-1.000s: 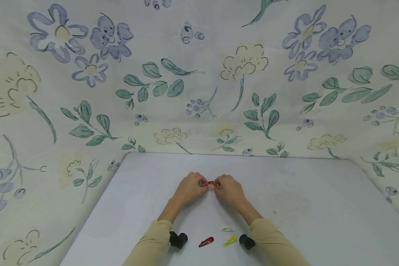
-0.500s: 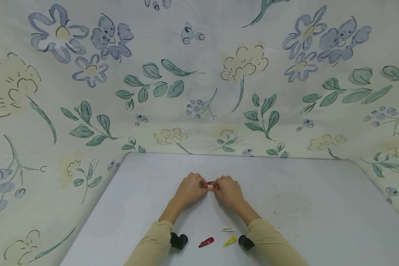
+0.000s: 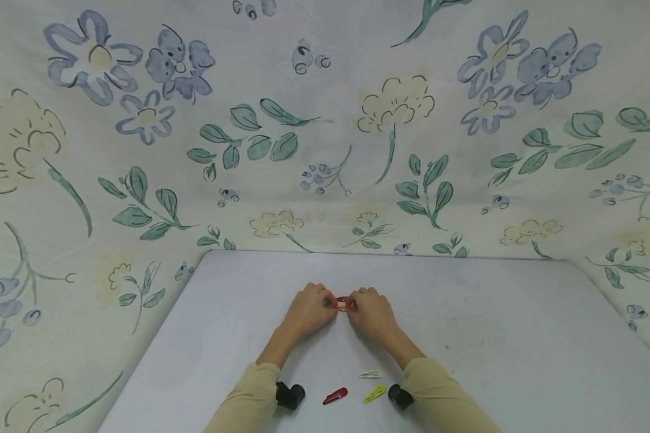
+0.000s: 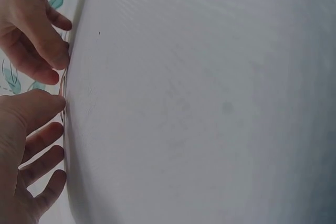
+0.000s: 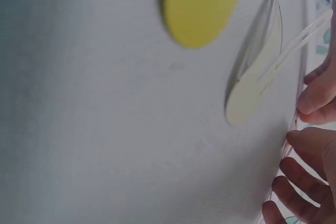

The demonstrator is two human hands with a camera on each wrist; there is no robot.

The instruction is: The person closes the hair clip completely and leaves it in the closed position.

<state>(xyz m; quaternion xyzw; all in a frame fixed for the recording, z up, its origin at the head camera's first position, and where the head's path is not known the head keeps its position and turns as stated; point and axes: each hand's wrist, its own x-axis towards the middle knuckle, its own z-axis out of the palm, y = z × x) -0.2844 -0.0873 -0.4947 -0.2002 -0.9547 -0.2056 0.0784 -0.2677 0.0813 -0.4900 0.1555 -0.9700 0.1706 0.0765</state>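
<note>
In the head view, my left hand [image 3: 311, 308] and right hand [image 3: 372, 313] meet over the far middle of the white table. Between them they pinch the two ends of a small red-orange hair clip [image 3: 342, 309], thumbs and forefingers at each end. A darker red strip and an orange strip show with a gap between them. Fingertips cover both ends. From the left wrist only a thin reddish edge of this clip [image 4: 62, 85] appears between the fingers. The other fingers of both hands stay off the clip.
Nearer the body lie a red snap hair clip [image 3: 335, 396], a yellow one [image 3: 374, 394] and a cream one [image 3: 369, 374]. The cream clip [image 5: 244, 100] is snapped apart in the right wrist view. Black wrist cameras [image 3: 290, 396] flank them. A floral cloth [image 3: 325, 150] hangs behind the table.
Both hands stay almost in place, still pinching the hair clip. The gap between its red and orange strips looks wider than one second ago.
</note>
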